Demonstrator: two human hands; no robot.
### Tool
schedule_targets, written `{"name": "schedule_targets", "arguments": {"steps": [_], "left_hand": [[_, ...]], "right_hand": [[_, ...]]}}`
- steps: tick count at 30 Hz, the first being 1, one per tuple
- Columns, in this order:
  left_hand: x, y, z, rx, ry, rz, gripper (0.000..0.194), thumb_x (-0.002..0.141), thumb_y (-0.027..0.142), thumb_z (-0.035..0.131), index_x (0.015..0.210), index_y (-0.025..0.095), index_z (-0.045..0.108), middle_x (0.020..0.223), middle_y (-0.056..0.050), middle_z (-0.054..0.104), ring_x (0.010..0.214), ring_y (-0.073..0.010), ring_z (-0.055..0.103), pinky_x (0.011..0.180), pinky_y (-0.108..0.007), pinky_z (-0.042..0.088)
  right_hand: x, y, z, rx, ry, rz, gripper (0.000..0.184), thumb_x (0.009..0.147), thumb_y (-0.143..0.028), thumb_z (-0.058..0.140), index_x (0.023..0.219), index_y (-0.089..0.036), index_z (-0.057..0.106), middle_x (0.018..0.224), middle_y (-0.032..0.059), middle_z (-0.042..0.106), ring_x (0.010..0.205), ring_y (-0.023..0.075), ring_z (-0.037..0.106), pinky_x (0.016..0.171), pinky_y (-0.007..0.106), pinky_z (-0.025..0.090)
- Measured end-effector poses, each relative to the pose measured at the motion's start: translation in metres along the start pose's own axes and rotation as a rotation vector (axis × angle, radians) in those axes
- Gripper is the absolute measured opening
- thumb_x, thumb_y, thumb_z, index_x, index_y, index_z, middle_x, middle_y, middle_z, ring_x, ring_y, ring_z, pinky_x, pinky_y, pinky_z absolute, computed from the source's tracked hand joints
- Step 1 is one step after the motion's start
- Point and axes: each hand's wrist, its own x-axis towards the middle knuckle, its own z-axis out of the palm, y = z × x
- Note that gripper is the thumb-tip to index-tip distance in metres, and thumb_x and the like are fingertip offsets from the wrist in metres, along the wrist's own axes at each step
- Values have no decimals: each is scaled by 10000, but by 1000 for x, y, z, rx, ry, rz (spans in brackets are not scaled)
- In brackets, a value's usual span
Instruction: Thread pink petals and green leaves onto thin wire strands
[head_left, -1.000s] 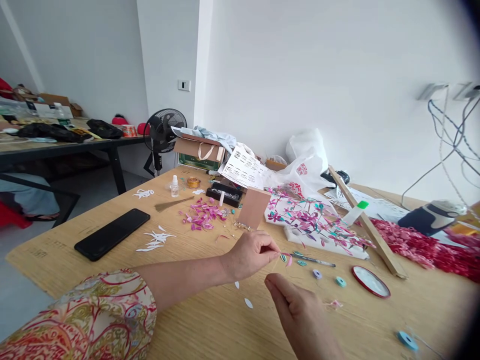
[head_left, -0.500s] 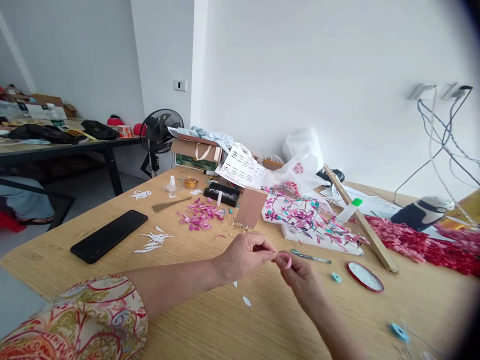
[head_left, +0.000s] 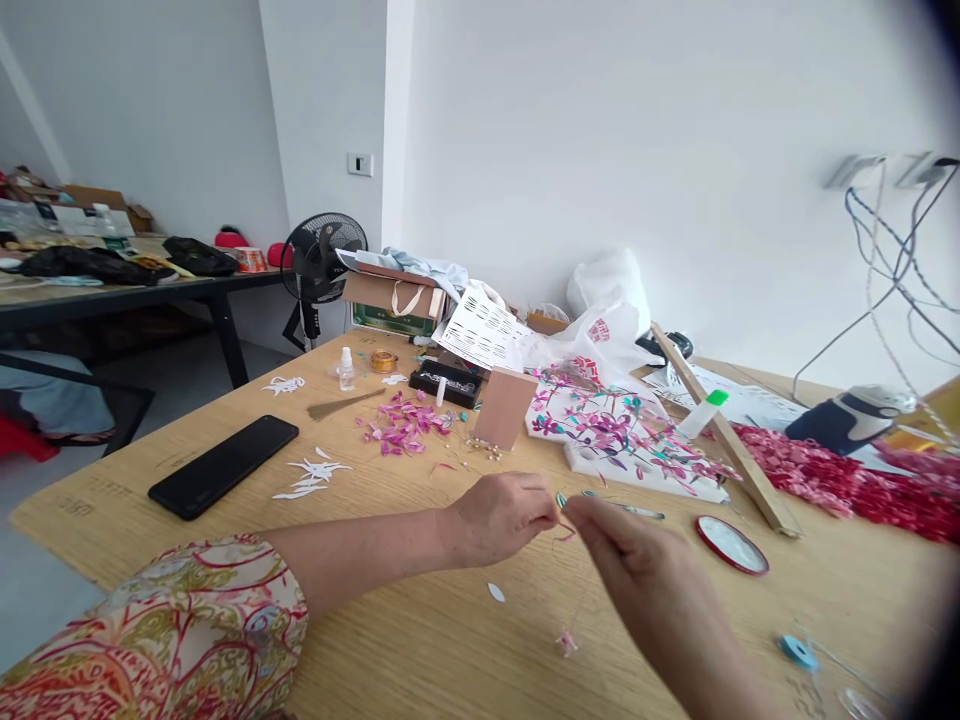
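My left hand (head_left: pixel 501 520) reaches in from the left over the table with its fingertips pinched together. My right hand (head_left: pixel 637 545) meets it there, fingers closed, its tips almost touching the left ones. A thin pink strand (head_left: pixel 564 535) shows just below the pinched fingertips. What each hand grips is too small to make out. Lower down, a small blurred pink bundle (head_left: pixel 567 643) appears between the forearms; whether it hangs or lies on the table I cannot tell. A white petal-shaped piece (head_left: pixel 496 592) lies below my left hand.
Pink petals (head_left: pixel 409 425), a wooden block (head_left: pixel 504 410) and pink flower sprays (head_left: pixel 622 425) lie beyond my hands. A phone (head_left: pixel 225 467) and white cut pieces (head_left: pixel 309 480) are left. On the right are a red-rimmed lid (head_left: pixel 732 545), a teal spool (head_left: pixel 798 652) and a wooden bar (head_left: pixel 735 450).
The curled pink piece at my right fingers no longer shows there. My right hand has turned and come up larger in view, and a pink bundle now appears below. The left hand stays nearly in place.
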Motion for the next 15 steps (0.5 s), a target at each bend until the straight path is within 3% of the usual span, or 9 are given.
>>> {"name": "schedule_targets", "arguments": {"steps": [3, 8, 11, 15], "left_hand": [[-1, 7, -3, -220, -15, -68, 109, 764, 151, 516, 688, 138, 594, 695, -23, 553, 699, -110, 489, 668, -216, 381], [1, 11, -7, -678, 161, -397, 93, 715, 195, 575, 675, 111, 585, 584, 19, 496, 558, -69, 445, 528, -177, 350], [3, 6, -7, -617, 264, -425, 86, 707, 184, 574, 669, 109, 590, 609, 10, 516, 597, -80, 470, 558, -183, 367], [5, -4, -4, -381, 306, -353, 77, 709, 143, 546, 662, 125, 604, 654, -6, 548, 644, -99, 495, 596, -200, 379]], "right_hand": [[17, 24, -1, 57, 39, 107, 296, 805, -396, 388, 695, -212, 592, 564, 0, 575, 518, 140, 506, 493, 218, 356], [8, 43, 39, 331, -119, 165, 333, 815, -406, 379, 628, -180, 536, 537, -22, 479, 523, 119, 452, 475, 197, 355], [-12, 31, 57, 316, -168, 164, 330, 840, -390, 347, 659, -183, 530, 484, -45, 394, 451, 100, 386, 423, 189, 313], [-27, 6, 58, 228, -180, 59, 327, 866, -335, 320, 666, -190, 534, 491, -35, 435, 438, 96, 387, 433, 196, 306]]}}
